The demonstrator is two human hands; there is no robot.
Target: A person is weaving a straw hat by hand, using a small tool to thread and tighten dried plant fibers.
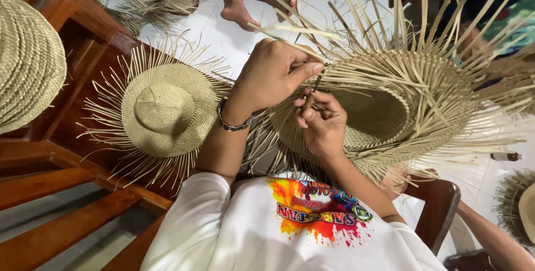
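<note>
white floor tiles lie beneath. left hand point(273, 73) pinches a strand of the half-woven straw hat point(384, 109) on the lap; right hand point(322, 123) grips a small tool point(311, 97). crown woven, brim strands loose.

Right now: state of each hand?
Left hand: closed, fingers pinching a straw strand at the rim of the unfinished woven hat.
Right hand: closed around a thin tool.
</note>
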